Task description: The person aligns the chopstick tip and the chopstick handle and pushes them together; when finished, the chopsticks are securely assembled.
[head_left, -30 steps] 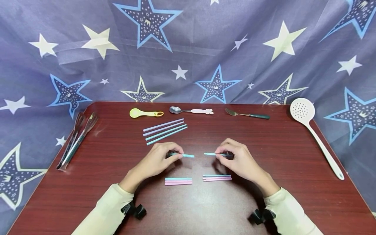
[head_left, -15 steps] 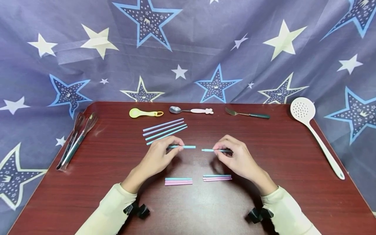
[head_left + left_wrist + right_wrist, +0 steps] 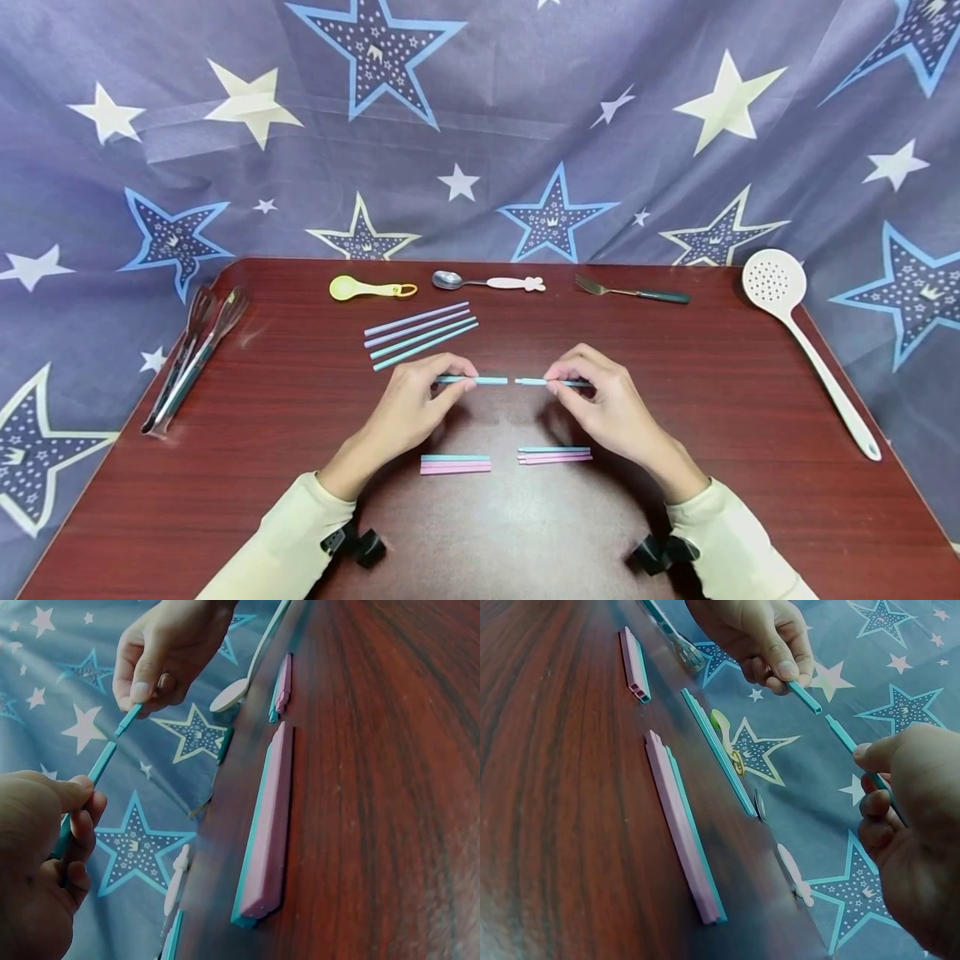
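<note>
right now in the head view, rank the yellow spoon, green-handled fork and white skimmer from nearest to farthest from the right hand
1. Green-handled fork: at the table's far edge, just beyond the right hand.
2. White skimmer: along the table's right edge.
3. Yellow spoon: far edge, over on the left side.

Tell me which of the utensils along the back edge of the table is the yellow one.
The small yellow spoon, leftmost of the three at the back edge. The metal spoon beside it has a pale handle, and the fork a dark green one.
</note>
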`<state>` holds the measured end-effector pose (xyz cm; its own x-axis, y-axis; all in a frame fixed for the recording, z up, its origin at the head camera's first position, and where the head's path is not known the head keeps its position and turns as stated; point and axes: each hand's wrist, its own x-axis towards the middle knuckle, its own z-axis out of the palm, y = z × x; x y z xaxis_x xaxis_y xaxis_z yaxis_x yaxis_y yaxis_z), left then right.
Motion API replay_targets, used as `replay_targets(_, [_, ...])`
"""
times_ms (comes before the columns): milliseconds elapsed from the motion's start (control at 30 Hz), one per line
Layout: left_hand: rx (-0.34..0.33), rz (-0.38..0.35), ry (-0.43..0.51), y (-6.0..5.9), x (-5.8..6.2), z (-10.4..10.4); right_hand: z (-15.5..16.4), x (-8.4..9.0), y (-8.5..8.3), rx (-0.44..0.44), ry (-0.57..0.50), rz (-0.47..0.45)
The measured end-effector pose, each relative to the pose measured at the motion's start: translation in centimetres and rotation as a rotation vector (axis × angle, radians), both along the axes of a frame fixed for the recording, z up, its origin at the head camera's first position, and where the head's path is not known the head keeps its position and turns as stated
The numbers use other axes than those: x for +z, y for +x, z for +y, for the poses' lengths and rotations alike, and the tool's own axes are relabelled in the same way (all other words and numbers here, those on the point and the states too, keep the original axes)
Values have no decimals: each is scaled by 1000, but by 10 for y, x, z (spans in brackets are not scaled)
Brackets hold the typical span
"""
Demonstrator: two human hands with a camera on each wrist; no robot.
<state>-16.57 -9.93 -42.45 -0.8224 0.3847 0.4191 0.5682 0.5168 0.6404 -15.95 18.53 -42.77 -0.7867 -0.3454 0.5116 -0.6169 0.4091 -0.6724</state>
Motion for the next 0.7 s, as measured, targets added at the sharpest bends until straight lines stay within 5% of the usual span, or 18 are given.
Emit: replay_targets(700, [-7,-5,15,3,1,3,-5,0,3,2,6,18])
